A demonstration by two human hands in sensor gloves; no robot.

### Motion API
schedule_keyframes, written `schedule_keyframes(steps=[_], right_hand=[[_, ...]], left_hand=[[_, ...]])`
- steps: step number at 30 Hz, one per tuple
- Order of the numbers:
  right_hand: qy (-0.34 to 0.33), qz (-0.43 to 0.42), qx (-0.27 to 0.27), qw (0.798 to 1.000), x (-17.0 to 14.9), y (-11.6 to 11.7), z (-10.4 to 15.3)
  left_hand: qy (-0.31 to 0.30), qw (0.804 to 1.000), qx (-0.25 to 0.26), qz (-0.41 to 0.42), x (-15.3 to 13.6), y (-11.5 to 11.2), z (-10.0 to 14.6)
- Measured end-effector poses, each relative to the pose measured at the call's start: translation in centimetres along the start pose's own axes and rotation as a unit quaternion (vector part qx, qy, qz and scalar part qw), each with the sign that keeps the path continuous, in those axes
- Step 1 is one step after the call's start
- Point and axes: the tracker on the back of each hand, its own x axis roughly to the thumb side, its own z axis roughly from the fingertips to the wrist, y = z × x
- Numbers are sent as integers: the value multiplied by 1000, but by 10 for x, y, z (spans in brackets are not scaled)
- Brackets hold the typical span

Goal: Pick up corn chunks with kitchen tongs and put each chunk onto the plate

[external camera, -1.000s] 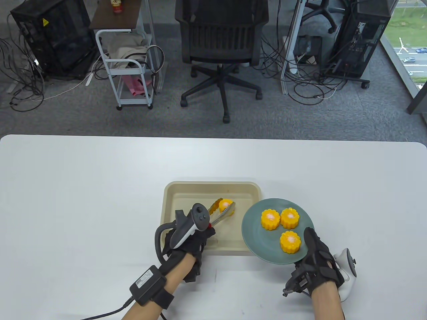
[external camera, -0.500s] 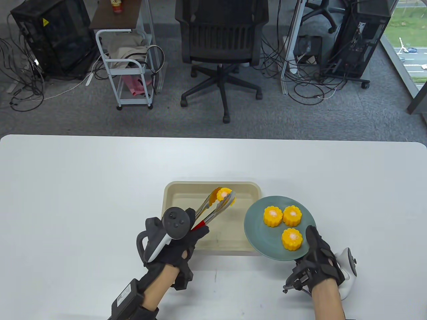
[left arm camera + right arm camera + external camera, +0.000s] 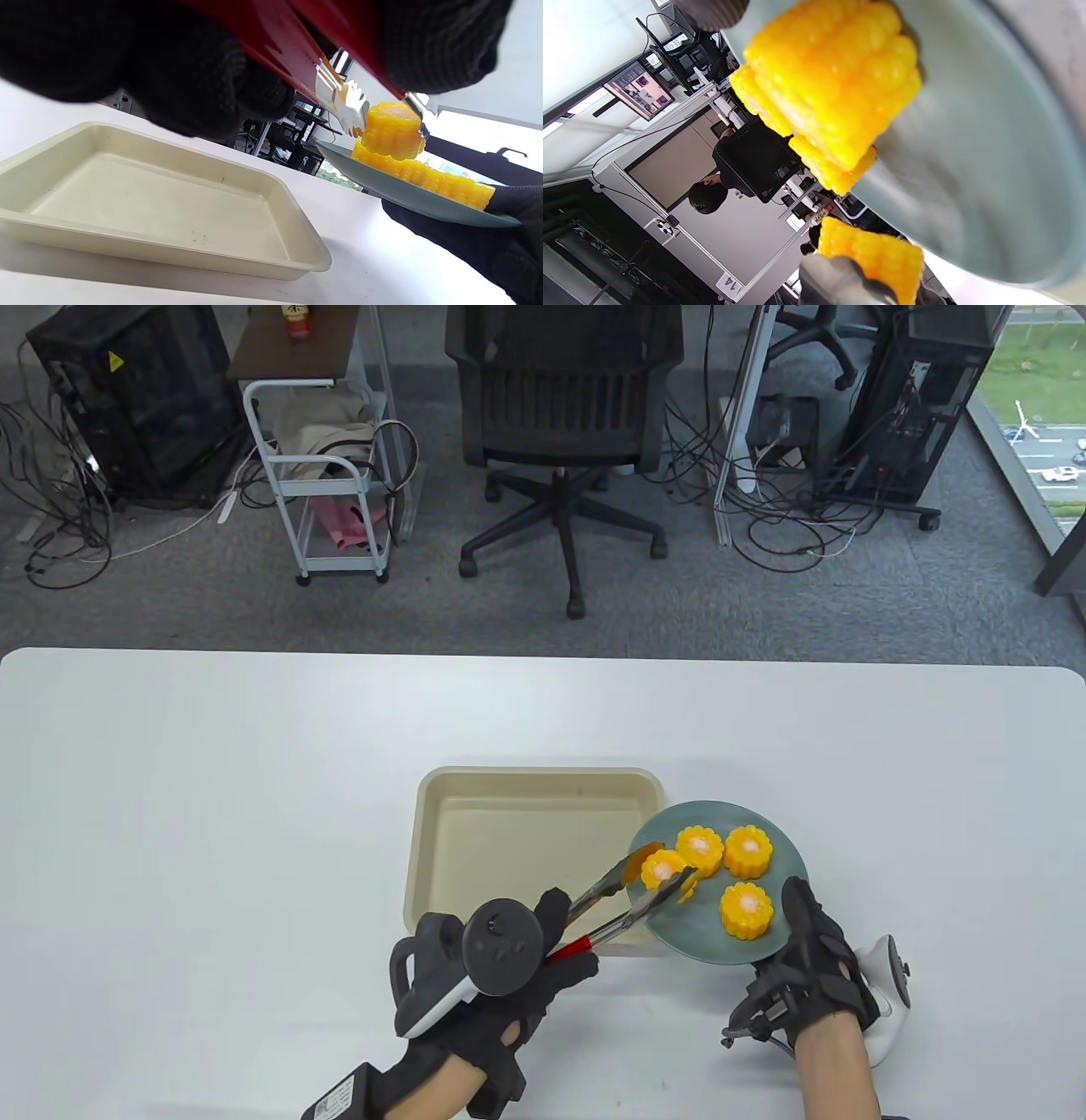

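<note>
Yellow corn chunks, I count four: three sit on the teal plate (image 3: 679, 933) — two side by side at its far part (image 3: 701, 849) (image 3: 747, 851) and one nearer me (image 3: 747, 909) — and the fourth chunk (image 3: 664, 869) is pinched between the tips of the single pair of tongs (image 3: 624, 908), held over the plate's left rim just beside the far pair; from the left wrist view it seems lifted clear of the plate, though I can't be sure. My left hand (image 3: 501, 993) has its fingers clenched around the red handles of the tongs, squeezing them closed on that chunk. My right hand (image 3: 819, 967) grasps the plate's near right edge, fingers curled under it and thumb on the rim. Half a second ago the gripped chunk was over the far part of the one beige tray (image 3: 424, 848); it has since travelled right, and the tray holds nothing now, while the plate has barely shifted. Everything rests on a white table (image 3: 212, 814); beyond it lie grey carpet, a black office chair (image 3: 564, 398), a white trolley (image 3: 327, 475) and computer towers amid loose cables.
</note>
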Motion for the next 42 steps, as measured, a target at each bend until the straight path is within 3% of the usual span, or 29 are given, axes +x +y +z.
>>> schedule_keyframes(steps=[10,20,31,42], right_hand=[[3,-3,-2,1000,-2,0,0],[3,-9,-1,1000,-3,0,-1],[4,-2,5,1000,-5,0,-2],[3,-6,2,1000,-5,0,-1]], left_hand=[[-17,999,-28,11,6,-12,-2],[10,994,-4,106,-21,8,-5],[146,982,27,115,-80,16,-25],[259,964,-60,9,-109,-23,-52]])
